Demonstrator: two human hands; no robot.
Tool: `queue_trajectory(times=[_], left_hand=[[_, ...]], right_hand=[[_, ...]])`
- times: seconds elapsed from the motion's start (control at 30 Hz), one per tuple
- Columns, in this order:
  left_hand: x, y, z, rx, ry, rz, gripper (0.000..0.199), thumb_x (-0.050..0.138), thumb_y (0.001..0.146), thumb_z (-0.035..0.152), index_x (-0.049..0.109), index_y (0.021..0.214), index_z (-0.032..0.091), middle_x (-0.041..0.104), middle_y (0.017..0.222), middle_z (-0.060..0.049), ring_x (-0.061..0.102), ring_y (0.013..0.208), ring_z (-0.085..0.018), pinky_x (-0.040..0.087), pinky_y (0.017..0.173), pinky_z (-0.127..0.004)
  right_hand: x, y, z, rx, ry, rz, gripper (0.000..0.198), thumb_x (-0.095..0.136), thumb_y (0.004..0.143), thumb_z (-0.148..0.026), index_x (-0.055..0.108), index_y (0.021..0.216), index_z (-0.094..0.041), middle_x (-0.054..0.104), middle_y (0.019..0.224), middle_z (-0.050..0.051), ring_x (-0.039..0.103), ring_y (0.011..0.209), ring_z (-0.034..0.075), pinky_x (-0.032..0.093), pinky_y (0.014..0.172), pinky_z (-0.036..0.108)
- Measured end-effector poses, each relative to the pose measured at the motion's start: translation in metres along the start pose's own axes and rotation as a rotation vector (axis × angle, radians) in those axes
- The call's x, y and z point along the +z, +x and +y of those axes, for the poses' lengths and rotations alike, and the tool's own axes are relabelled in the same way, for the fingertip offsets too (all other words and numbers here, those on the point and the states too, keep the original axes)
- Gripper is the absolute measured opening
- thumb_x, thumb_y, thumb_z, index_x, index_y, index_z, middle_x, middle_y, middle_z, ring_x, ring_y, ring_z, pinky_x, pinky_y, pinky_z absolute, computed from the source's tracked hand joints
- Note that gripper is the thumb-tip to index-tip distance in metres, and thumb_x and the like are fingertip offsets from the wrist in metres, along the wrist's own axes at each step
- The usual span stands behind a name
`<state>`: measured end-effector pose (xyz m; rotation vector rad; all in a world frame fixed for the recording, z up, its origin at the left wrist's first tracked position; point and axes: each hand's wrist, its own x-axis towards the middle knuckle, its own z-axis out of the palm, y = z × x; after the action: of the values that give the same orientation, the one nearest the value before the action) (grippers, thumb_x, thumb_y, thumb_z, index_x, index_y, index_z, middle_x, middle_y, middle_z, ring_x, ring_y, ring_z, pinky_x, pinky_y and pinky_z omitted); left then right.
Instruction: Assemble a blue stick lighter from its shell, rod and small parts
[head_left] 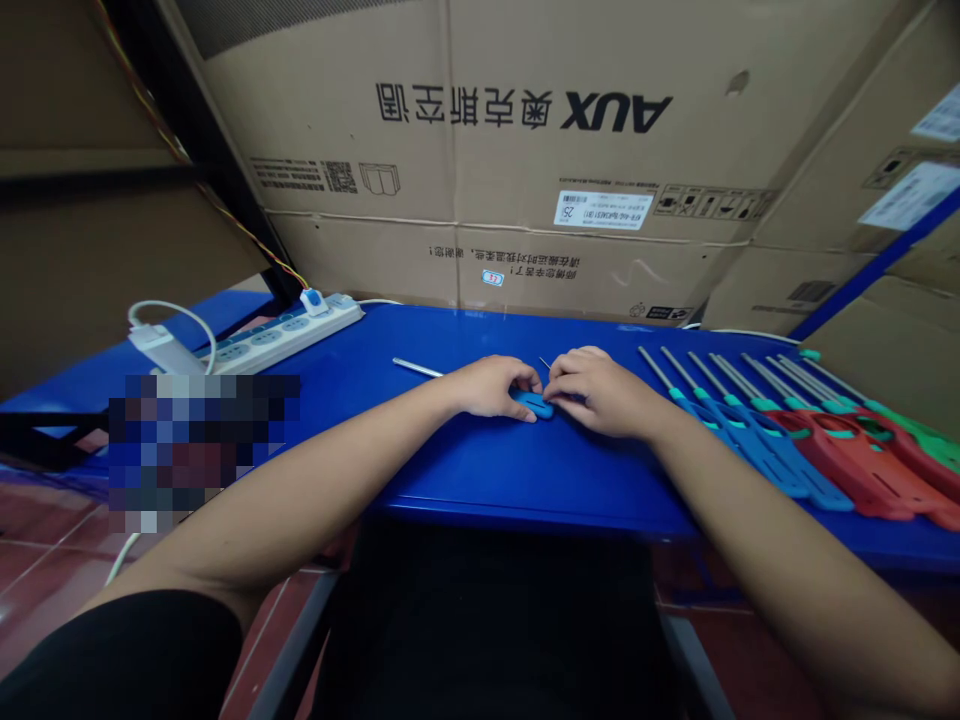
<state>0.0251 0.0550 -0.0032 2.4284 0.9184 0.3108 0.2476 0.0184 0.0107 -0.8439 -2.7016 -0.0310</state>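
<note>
My left hand [491, 388] is closed around the blue handle of a long-nosed lighter [534, 404] lying low over the table. The lighter's metal barrel [416, 368] sticks out to the left beyond my left wrist. My right hand [592, 390] has its fingers pinched together at the handle's right end, touching or almost touching it. What the right fingertips hold is hidden. A thin dark rod [545, 363] shows just behind the right fingers; I cannot tell whether it is held.
On the right of the blue table [480, 480] lies a row of long-nosed lighters, blue [765, 450], red [870, 465] and green [922, 440]. A white power strip [292, 328] with a plug and charger sits back left. A large cardboard sheet [465, 170] stands behind.
</note>
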Motion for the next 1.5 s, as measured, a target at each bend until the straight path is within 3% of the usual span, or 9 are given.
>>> queue_trajectory(times=[0.17, 0.4, 0.6, 1.13, 1.5], left_hand=[[0.0, 0.0, -0.001, -0.005, 0.002, 0.001, 0.041, 0.081, 0.07, 0.036, 0.07, 0.106, 0.02, 0.069, 0.103, -0.005, 0.064, 0.095, -0.021, 0.046, 0.083, -0.03], [0.001, 0.001, -0.005, 0.014, -0.028, 0.0, 0.042, 0.081, 0.069, 0.037, 0.069, 0.106, 0.021, 0.07, 0.1, -0.003, 0.063, 0.092, -0.02, 0.046, 0.081, -0.029], [0.0, 0.0, -0.003, 0.029, -0.041, 0.001, 0.041, 0.081, 0.069, 0.035, 0.07, 0.106, 0.022, 0.069, 0.097, -0.002, 0.063, 0.09, -0.019, 0.046, 0.081, -0.029], [0.001, 0.0, 0.006, 0.079, 0.029, 0.018, 0.041, 0.08, 0.073, 0.038, 0.07, 0.108, 0.018, 0.069, 0.099, -0.005, 0.064, 0.092, -0.02, 0.048, 0.081, -0.03], [0.004, 0.002, 0.005, 0.065, 0.025, 0.004, 0.04, 0.079, 0.075, 0.04, 0.071, 0.108, 0.019, 0.068, 0.1, -0.005, 0.066, 0.094, -0.019, 0.049, 0.083, -0.029]], right_hand=[[0.0, 0.0, -0.002, -0.037, -0.082, -0.032, 0.023, 0.053, 0.094, -0.022, 0.076, 0.091, -0.021, 0.068, 0.092, 0.008, 0.058, 0.086, 0.022, 0.038, 0.087, 0.041], [-0.003, -0.005, 0.007, -0.045, -0.001, -0.07, 0.025, 0.053, 0.094, -0.023, 0.077, 0.099, -0.025, 0.071, 0.097, 0.007, 0.061, 0.089, 0.021, 0.041, 0.09, 0.042], [-0.011, -0.012, 0.014, -0.009, 0.104, 0.013, 0.031, 0.053, 0.092, -0.022, 0.075, 0.114, -0.025, 0.069, 0.104, 0.009, 0.063, 0.094, 0.022, 0.047, 0.085, 0.039], [-0.008, -0.011, 0.014, -0.036, -0.01, -0.081, 0.028, 0.058, 0.087, -0.023, 0.079, 0.104, -0.029, 0.068, 0.105, 0.006, 0.063, 0.091, 0.022, 0.042, 0.088, 0.042], [-0.012, -0.008, 0.007, -0.082, -0.166, -0.114, 0.027, 0.059, 0.087, -0.022, 0.08, 0.102, -0.028, 0.07, 0.09, 0.005, 0.058, 0.078, 0.018, 0.037, 0.077, 0.035]])
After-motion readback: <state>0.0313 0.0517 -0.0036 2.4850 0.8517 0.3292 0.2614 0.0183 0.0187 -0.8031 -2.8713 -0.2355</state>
